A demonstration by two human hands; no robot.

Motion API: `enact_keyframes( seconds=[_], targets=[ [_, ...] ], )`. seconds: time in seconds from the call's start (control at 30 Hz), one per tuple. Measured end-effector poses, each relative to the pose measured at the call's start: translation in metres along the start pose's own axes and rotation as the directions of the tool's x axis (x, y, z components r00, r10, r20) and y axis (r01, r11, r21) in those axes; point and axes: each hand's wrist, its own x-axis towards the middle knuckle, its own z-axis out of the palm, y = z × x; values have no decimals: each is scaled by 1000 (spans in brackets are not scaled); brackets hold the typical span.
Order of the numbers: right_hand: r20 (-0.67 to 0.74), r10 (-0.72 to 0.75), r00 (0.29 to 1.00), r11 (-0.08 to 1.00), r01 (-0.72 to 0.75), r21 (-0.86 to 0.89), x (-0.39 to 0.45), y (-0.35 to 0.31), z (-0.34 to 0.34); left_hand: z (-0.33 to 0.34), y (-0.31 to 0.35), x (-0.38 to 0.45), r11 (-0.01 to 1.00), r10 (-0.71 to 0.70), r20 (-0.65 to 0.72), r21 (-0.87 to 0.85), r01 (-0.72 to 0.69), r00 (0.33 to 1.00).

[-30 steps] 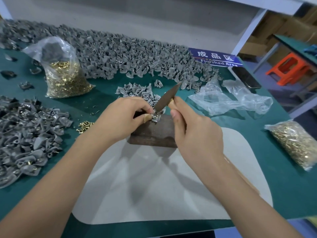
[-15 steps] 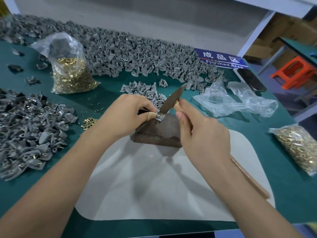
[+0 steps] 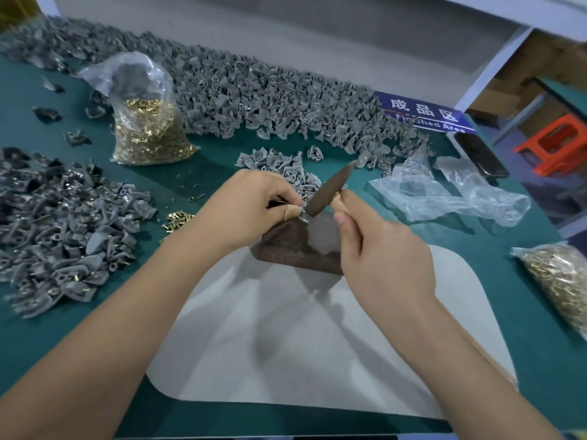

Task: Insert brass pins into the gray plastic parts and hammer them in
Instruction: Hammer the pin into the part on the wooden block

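Item: left hand (image 3: 251, 208), centre of the frame. Fingers curled down, thumb and forefinger pinching a small gray part (image 3: 304, 211) against the top edge of a dark block (image 3: 301, 246). The part is mostly hidden by the fingertips; whether a pin already sits in it cannot be told.

Item: right hand (image 3: 378, 249), just right of centre. Fingers wrapped round a pale wooden handle, holding a small hammer (image 3: 328, 193). Its dark head runs slantwise, lower left to upper right, with the lower end resting at or just above the pinched part.

Relation that matters: the part lies between the two hands, touching the left fingertips and directly beneath the hammer's lower end. The left hand is nearer. Any blow would land right beside those fingertips, so the risk, as I judge it, is a struck thumb or a part knocked askew.

Item: block, standing at the upper edge of a pale gray mat (image 3: 317, 338) on a green table (image 3: 47, 350).

Item: loose brass pins (image 3: 176, 219), left of the left wrist.

Item: bag of pins (image 3: 149, 128), upper left; second bag (image 3: 559, 277), right edge.

Item: heaps of gray parts (image 3: 254, 93) across the top; another heap (image 3: 57, 230), with brass showing, at left.
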Motion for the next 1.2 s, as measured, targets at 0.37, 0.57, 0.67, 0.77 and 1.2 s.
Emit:
enact_keyframes(
  seconds=[0.37,0.57,0.67,0.77,1.2],
  targets=[
    [26,-6,1000,1000,6,-3,4,6,-3,-2,-1,1,999,-8,14,40,8,1000],
    [4,-14,1000,999,13,35,3,5,-6,-1,-2,1,999,-3,10,46,3,1000],
    [19,5,1000,1000,-6,21,7,6,-4,-1,-1,1,999,3,12,50,-4,1000],
    [42,13,999,1000,-14,27,6,5,-2,0,-2,2,999,-9,7,43,9,1000],
    [22,-13,1000,999,14,-30,4,8,-3,0,-2,1,1000,-5,2,30,5,1000]
  ],
)
